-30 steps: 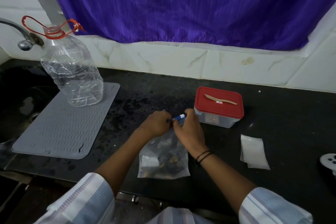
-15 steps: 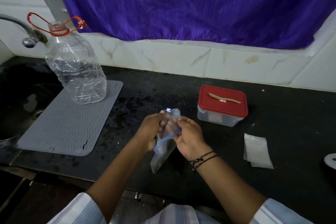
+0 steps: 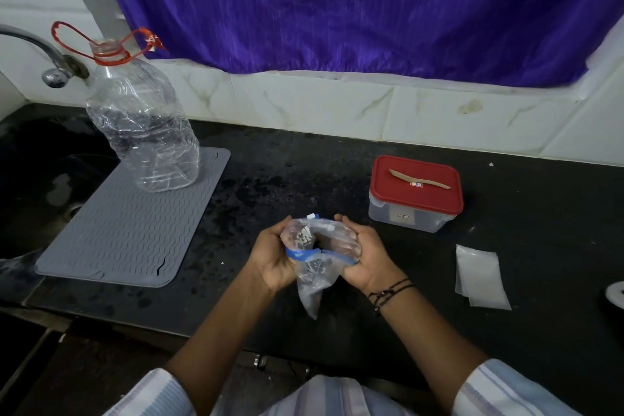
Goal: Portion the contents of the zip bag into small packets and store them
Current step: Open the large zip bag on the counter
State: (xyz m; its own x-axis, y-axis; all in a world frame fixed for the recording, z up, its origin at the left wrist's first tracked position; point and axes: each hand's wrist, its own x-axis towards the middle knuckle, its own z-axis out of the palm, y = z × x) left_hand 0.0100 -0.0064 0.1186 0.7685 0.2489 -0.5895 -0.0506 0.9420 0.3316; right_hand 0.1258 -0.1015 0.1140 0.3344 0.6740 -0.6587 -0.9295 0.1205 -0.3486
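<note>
**Zip bag gripped at its mouth, above the counter**

Held up over the black counter, between both hands: the clear zip bag, blue zip strip bent across its upper part, white slider tab at the top edge, dark contents bunched inside, lower corner hanging down in a narrow point; gripped on one side by the left hand, fingers curled round the plastic; gripped on the other side by the right hand, fingers curled in likewise, dark thread bands at the wrist; impossible to tell whether the mouth of the bag is parted or sealed.

To the right of the hands, flat on the counter and well apart from the bag: small clear packets, overlapping in a short stack; farther back and right of the bag, a clear box with a red lid, closed, a thin brown strip lying on top; at the far right edge, part of a white round thing, mostly cut off.

To the left, a grey ribbed mat lying on the counter beside the dark sink; standing on the mat's back corner, a large crumpled clear bottle with a red ring and loop handle at the neck; behind it a metal tap; across the back, pale tiles under a purple curtain; striped sleeves at the bottom edge.
</note>
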